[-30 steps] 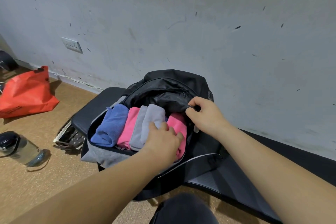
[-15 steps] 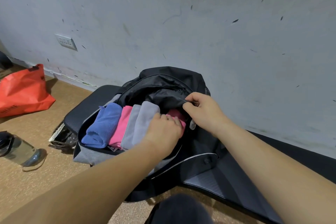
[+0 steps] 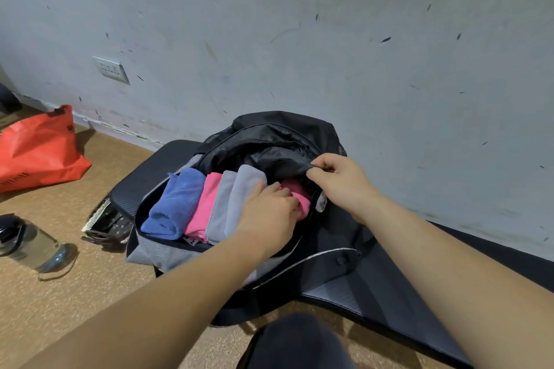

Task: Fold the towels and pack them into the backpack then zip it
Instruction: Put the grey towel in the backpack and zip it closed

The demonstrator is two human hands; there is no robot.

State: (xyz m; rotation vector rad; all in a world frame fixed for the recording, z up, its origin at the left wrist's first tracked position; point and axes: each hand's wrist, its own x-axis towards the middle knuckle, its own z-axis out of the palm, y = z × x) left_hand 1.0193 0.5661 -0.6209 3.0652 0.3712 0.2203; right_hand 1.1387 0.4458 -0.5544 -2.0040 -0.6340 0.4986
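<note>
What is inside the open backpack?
A blue towel, a pink towel, a grey towel and a second pink towel, partly covered by the left hand. Anything beneath them is hidden.

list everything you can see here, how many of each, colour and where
black fabric backpack: 1, black with grey front, open, on the mat
folded blue towel: 1, blue, left end of the backpack's opening
folded pink towels: 2, pink, one beside the blue, one at the right end
folded grey towel: 1, grey, between the pink ones
black padded mat: 1, black, floor by the wall
orange-red fabric bag: 1, floor, far left
clear bottle with black lid: 1, lying on floor, left
white wall socket: 1, grey wall
dark patterned item: 1, left of backpack, unidentifiable
left hand: over grey towel, fingertips on right pink towel
right hand: pinches backpack's opening edge
</note>
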